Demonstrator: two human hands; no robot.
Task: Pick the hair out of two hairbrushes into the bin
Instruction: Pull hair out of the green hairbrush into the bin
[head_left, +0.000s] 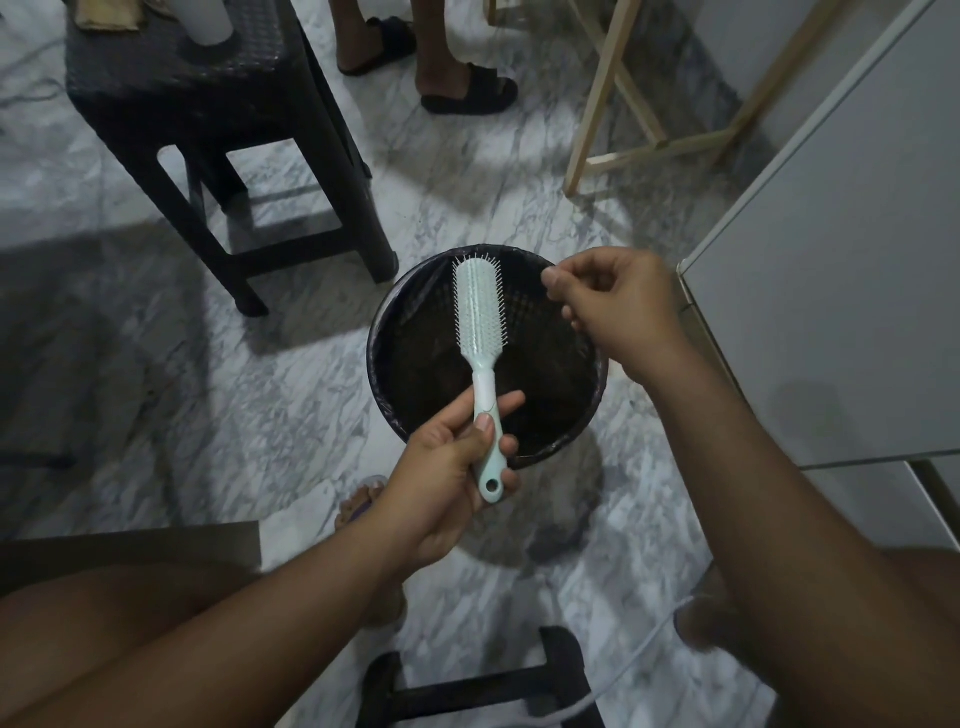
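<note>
Head view, read left to right. At upper left stands a dark woven-texture plastic stool (208, 104) with square legs, on a floor (130, 364) of white marble veined in grey. Behind it, at top centre, are another person's feet in black slide sandals (467, 88). In the centre, the left hand (452, 478) is closed around the lower handle of a pale mint-green plastic hairbrush (480, 332), thumb laid along the front of the handle and fingers wrapped behind; the rounded handle end, pierced by a hanging hole, projects below the palm. The brush is held nearly upright, its long oval head studded with thin, ball-tipped bristles and lying over the opening of the bin (395, 374). The bin is round, dark, with a perforated mesh wall and a dark liner folded over its rim; it rests on the floor just beside the stool's leg. The right hand (618, 306) hovers over the bin's right rim, fingertips pinched together near the brush head; whether any hair lies between them cannot be told. At upper right is a light wooden frame (623, 130), and at far right a smooth white cabinet (841, 312).
</note>
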